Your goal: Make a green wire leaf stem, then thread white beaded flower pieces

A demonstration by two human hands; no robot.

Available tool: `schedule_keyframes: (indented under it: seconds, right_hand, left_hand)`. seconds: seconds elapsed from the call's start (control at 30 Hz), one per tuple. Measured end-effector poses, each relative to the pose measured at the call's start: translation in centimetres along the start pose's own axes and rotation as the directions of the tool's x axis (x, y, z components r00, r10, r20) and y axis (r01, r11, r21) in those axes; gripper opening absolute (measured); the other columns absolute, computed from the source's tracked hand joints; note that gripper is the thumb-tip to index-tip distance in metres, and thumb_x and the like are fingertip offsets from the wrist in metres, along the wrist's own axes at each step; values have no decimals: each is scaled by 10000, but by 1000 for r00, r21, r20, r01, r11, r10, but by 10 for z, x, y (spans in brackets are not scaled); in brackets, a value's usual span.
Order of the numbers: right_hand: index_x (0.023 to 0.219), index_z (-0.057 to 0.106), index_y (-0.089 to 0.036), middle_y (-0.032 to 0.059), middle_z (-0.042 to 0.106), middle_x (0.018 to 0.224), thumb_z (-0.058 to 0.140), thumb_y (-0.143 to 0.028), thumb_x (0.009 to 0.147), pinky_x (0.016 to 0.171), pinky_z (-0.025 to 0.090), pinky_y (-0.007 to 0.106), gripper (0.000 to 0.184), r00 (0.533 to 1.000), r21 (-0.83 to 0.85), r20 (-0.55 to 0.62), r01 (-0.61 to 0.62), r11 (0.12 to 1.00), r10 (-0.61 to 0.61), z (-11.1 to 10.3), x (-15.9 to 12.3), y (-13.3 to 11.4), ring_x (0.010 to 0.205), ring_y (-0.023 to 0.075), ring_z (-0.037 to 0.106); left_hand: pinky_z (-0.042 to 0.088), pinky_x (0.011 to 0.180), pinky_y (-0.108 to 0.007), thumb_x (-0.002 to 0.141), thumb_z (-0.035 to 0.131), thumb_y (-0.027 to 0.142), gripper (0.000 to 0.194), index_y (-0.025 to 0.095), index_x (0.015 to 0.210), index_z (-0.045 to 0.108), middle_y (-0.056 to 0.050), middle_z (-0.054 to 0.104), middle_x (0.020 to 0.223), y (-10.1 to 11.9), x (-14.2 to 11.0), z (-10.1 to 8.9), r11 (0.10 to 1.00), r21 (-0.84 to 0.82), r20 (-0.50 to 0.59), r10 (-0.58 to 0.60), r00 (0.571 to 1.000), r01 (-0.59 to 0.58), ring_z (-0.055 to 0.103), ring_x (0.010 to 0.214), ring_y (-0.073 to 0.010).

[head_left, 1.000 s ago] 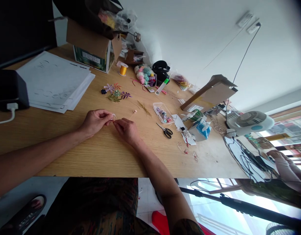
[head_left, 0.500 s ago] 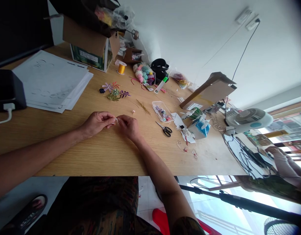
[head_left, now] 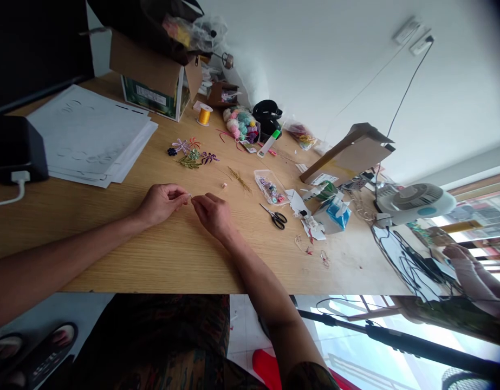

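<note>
The person's left hand (head_left: 162, 203) pinches a small pale wire piece (head_left: 188, 197) between thumb and fingertips, above the middle of the wooden worktop (head_left: 152, 260), closer to its near edge. The right hand (head_left: 212, 215) is just beside this piece, with its fingers curved and pointing toward it. I cannot tell if these fingers hold a fine wire or only stay very near.

Half a second earlier, the fingers of both hands met closely around the piece. Now the hands are a little more apart, and the right hand is lower and further to the right in the view.

Near the hands lie a small pink-tipped wire piece (head_left: 224, 185) and a bundle of thin golden stems (head_left: 239, 180). Toward the far edge are finished beaded flowers (head_left: 192, 154) and a yellow thread spool (head_left: 204, 115). To the right are a plastic tray of beads (head_left: 271, 190) and black-handled scissors (head_left: 277, 219).
</note>
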State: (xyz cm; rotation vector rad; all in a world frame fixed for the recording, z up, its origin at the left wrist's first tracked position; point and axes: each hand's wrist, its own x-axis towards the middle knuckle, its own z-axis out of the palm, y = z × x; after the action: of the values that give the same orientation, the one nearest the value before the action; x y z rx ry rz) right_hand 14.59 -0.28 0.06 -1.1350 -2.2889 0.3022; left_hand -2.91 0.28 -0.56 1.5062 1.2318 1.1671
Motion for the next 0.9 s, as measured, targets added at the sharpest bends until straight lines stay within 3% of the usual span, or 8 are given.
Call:
schedule_keyframes:
  seconds: [0.17,0.27,0.43,0.57,0.67,0.77,0.9]
  right_hand:
    - [942,700,-185,62,666,841,480,-279,965,711,443,235,240,995,78,-83,-55,995,61,-4,4,8,751,129,600]
    - [896,695,-170,57,690,842,515,-278,945,719,460,231,216,992,208,-84,-79,975,98,3,7,17,748,122,612]
    - [899,701,-156,32,680,775,487,-321,949,647,450,215,275,991,305,0,-125,944,131,12,6,19,682,108,595]
    - [910,708,-164,33,669,767,501,-316,946,628,437,220,260,996,260,29,-93,961,88,14,3,11,661,109,579]
    - [903,706,-171,42,662,782,501,-291,949,660,440,232,242,999,192,30,-21,981,15,12,1,7,688,118,587]
    - [917,700,-176,56,659,810,482,-299,962,686,444,241,254,1000,101,23,12,995,-15,7,0,5,727,133,598]
    - [951,697,-187,64,670,859,487,-283,963,717,446,242,232,999,41,-18,-27,999,27,1,2,6,776,139,606]
  left_hand:
    - [462,600,-261,707,674,378,184,195,681,684,-33,688,675,-5,-2,3,997,40,171,61,983,-69,593,631,-162]
    - [429,545,-248,722,660,380,186,198,702,688,-27,675,662,-2,-3,4,998,7,225,65,972,-68,557,582,-142]
    - [400,540,-246,714,684,384,201,183,722,680,16,570,554,5,-2,0,994,-102,129,41,991,-28,478,513,-110]
    - [406,559,-253,695,692,380,205,180,673,649,23,540,529,11,-1,-1,987,-160,14,-4,1000,6,473,516,-110]
    - [393,528,-245,700,684,368,196,181,661,643,29,536,516,9,0,-2,994,-104,-29,-20,999,16,464,494,-107]
    - [396,516,-241,705,687,356,172,188,681,664,19,585,551,0,1,-2,1000,6,-15,12,1000,-12,499,506,-118]
    - [463,629,-262,726,682,363,167,198,732,704,-19,690,681,-10,1,1,994,81,99,71,993,-79,604,628,-159]
